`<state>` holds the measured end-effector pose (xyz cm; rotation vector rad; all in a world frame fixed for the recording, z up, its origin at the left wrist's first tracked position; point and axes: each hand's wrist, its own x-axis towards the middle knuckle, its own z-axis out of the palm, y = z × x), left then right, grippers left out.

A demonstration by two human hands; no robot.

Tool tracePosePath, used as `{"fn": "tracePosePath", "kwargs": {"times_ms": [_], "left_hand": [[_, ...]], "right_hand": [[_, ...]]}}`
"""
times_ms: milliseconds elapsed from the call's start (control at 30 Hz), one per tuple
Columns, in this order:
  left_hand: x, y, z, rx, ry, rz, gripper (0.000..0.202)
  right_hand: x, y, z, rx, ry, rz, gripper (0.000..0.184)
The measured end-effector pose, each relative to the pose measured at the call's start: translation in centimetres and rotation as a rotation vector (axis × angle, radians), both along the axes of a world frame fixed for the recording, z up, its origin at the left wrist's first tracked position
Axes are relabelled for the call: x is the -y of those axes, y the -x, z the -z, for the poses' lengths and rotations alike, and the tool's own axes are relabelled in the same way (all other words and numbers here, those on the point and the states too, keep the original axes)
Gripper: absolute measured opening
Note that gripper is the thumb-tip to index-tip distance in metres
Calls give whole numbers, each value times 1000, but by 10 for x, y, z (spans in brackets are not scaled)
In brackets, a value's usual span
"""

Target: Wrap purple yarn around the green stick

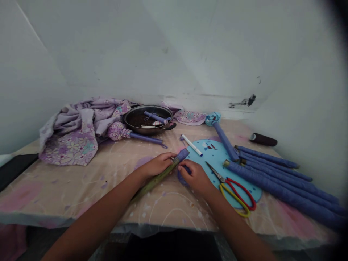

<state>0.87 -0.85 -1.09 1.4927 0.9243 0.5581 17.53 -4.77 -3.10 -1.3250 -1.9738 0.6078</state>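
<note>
**2 Hands Locked On The Green Stem, Scissors Close By**

We're live at the table: our left hand grips a green stem just below its blue-wrapped tip, while our right hand clenches a blue fabric strip beside it. Just beyond lie scissors, a blue foam disc and a white marker; farther off, blue fabric rolls and a metal pan. A slack grip could let the fabric slip, and a careless elbow or nudge could knock the stem into those blades.
</note>
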Motion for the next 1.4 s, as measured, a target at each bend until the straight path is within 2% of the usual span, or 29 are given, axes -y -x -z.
{"fn": "tracePosePath", "kwargs": {"times_ms": [133, 233, 333, 433, 533, 667, 767, 867, 1033, 1133, 1267, 1400], "left_hand": [[0, 0, -1, 55, 29, -22, 27], [-3, 2, 2, 159, 6, -18, 27], [-6, 5, 2, 256, -16, 17, 33], [-6, 6, -2, 280, -2, 40, 36], [-2, 5, -7, 290, 46, 49, 31], [1, 3, -12, 274, 41, 20, 31], [0, 2, -13, 276, 9, 6, 32], [-3, 3, -10, 326, -16, 52, 37], [-3, 5, -6, 314, -42, 140, 52], [-1, 8, -8, 269, -76, 98, 57], [2, 9, -10, 266, -66, -2, 48], [4, 8, -11, 270, -29, 46, 39]], "right_hand": [[1, -3, -5, -59, 75, -28, 18], [2, -8, -7, -75, 142, -95, 28], [3, -10, -5, -67, 119, -115, 42], [4, -8, -4, -55, 51, -136, 46], [3, -4, -4, -49, 6, -101, 41], [-1, -2, -3, -93, 33, 7, 17], [-3, 0, -1, -115, -9, -60, 18], [-1, 2, -1, -79, -25, -139, 14], [2, 6, -2, -47, -49, -107, 14], [2, 6, -3, -48, -43, -71, 15], [2, 5, -2, -41, -67, -87, 15], [3, 4, -1, -43, -79, -102, 16]]}}
